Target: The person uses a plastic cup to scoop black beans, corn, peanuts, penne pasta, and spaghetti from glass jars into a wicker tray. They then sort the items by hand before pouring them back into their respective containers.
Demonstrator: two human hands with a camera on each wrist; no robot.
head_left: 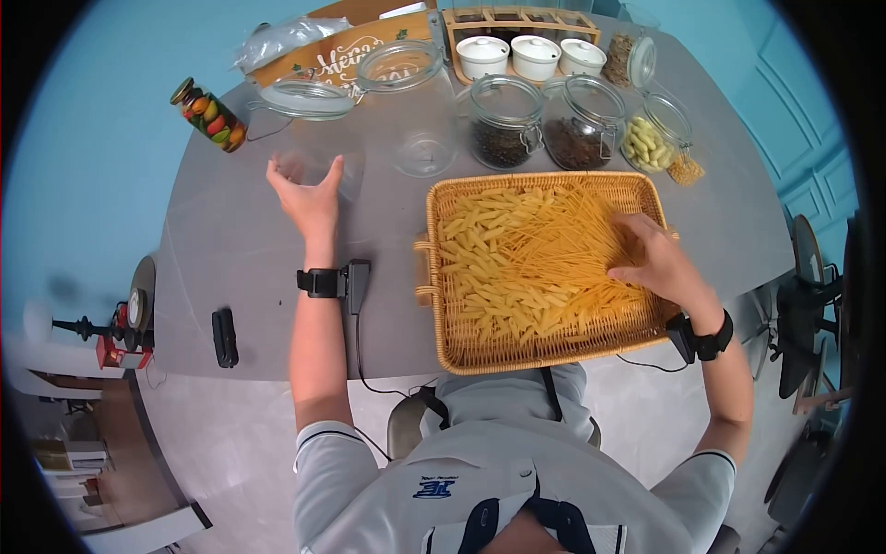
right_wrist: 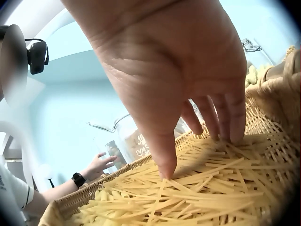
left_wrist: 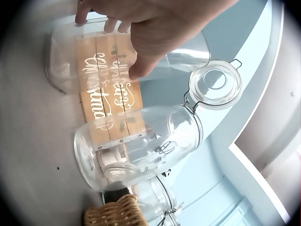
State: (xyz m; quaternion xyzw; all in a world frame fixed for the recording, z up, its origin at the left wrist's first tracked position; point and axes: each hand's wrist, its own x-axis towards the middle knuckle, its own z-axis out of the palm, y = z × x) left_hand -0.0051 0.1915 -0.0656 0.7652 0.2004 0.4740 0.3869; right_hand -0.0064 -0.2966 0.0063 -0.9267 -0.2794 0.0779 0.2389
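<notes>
A wicker basket (head_left: 443, 342) holds penne (head_left: 480, 231) on its left side and long dry spaghetti (head_left: 563, 235) towards the right. My right hand (head_left: 660, 263) reaches down over the spaghetti. In the right wrist view its thumb (right_wrist: 167, 167) and fingers point down at the strands, with a wide gap between them. Left of the basket, my left hand (head_left: 309, 203) is raised with thumb and fingers spread. A clear glass container (left_wrist: 61, 56) overlaps that hand in the left wrist view. Close by stands an empty glass jar (head_left: 425, 138), its hinged lid (head_left: 309, 100) swung open.
Behind the basket are a jar of dark grains (head_left: 506, 129), another dark-filled jar (head_left: 583, 129) and a jar of pale green pieces (head_left: 649, 143). White lidded pots (head_left: 484, 57) stand farther back. A colourful filled jar (head_left: 212, 118) is at the far left, and a black object (head_left: 224, 337) lies near the front edge.
</notes>
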